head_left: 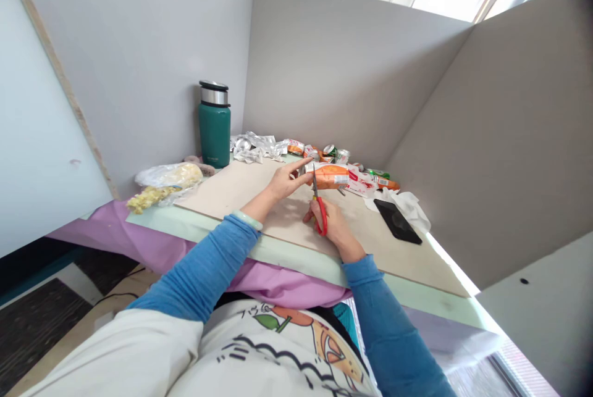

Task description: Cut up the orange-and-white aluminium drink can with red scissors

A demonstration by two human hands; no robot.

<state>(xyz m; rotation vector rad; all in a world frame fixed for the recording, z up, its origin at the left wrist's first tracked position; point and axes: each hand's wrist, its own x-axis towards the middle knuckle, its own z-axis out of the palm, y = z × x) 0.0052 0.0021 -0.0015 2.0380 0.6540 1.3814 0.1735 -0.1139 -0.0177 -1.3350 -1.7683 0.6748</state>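
Observation:
My right hand (332, 224) grips a pair of red-handled scissors (319, 207), blades pointing up at the left end of an orange packet (328, 175). My left hand (288, 179) pinches that end of the packet between thumb and fingers, with the forefinger stretched along its top edge. The packet lies flat on the pale board (259, 199). Both sleeves are blue, and a pale green bangle (247, 219) sits on my left wrist.
A green flask (214, 125) stands in the back corner. Crumpled silver wrappers (257, 146), small cans and more packets (370, 181) line the back wall. A black phone (397, 221) lies on white tissue at right. A bag of yellow stuff (165, 181) lies at left. Grey partitions enclose the desk.

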